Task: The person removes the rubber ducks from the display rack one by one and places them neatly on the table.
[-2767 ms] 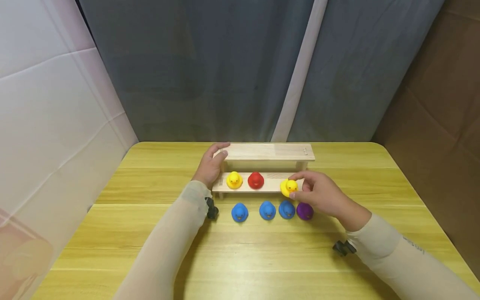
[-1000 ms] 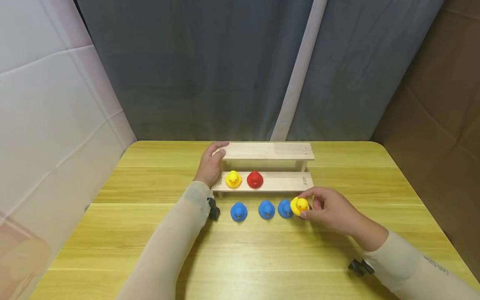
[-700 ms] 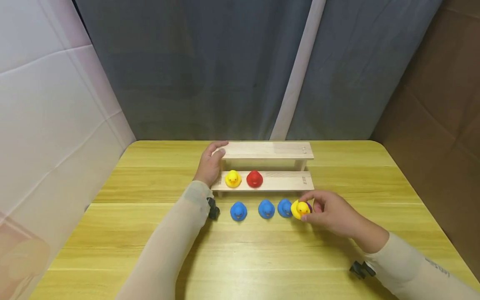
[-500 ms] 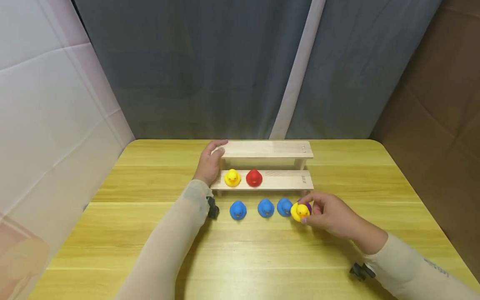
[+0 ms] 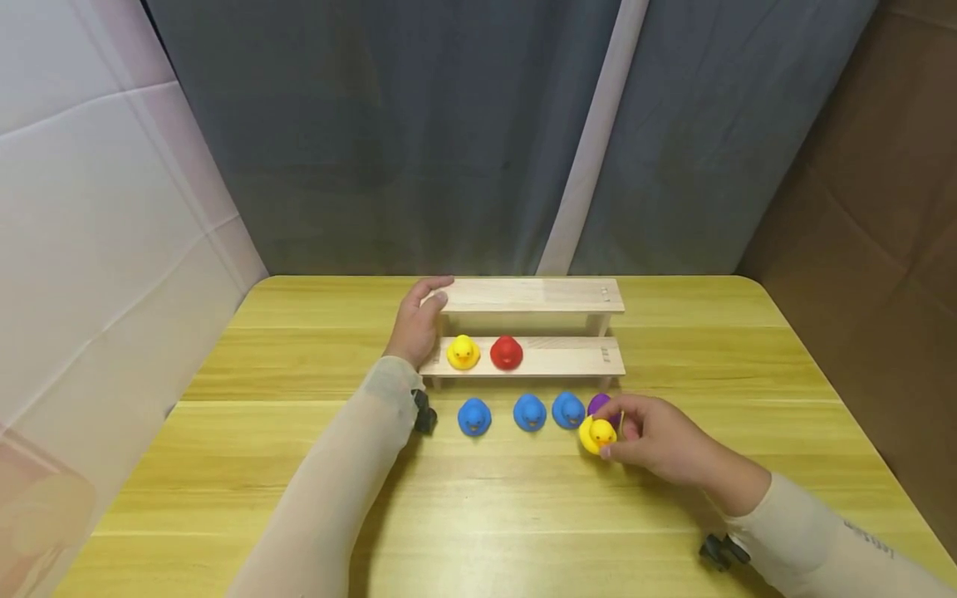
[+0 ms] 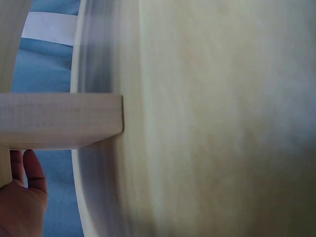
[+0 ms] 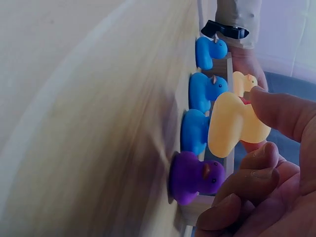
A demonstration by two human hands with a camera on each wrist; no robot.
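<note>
My right hand (image 5: 661,436) pinches a yellow rubber duck (image 5: 598,437) between thumb and fingers. In the right wrist view this yellow duck (image 7: 234,123) is off the table, close to a purple duck (image 7: 190,177). From the head, the purple duck (image 5: 601,404) is partly hidden by the hand. My left hand (image 5: 414,328) grips the left end of a two-tier wooden rack (image 5: 534,295), thumb at the upper board. Another yellow duck (image 5: 463,353) and a red duck (image 5: 506,354) sit on the lower board. The left wrist view shows the hand (image 6: 22,207) behind a board (image 6: 59,118).
Three blue ducks, a left one (image 5: 474,418), a middle one (image 5: 529,413) and a right one (image 5: 568,410), stand on the wooden table (image 5: 463,515) before the rack. A grey curtain (image 5: 389,149) hangs behind. A white sheet (image 5: 90,208) borders the left, a brown one (image 5: 852,191) the right.
My right hand has carried the yellow duck from the lower board's right end down over the purple duck, then nearer to me, partly uncovering the purple one. My left hand stays on the rack.
</note>
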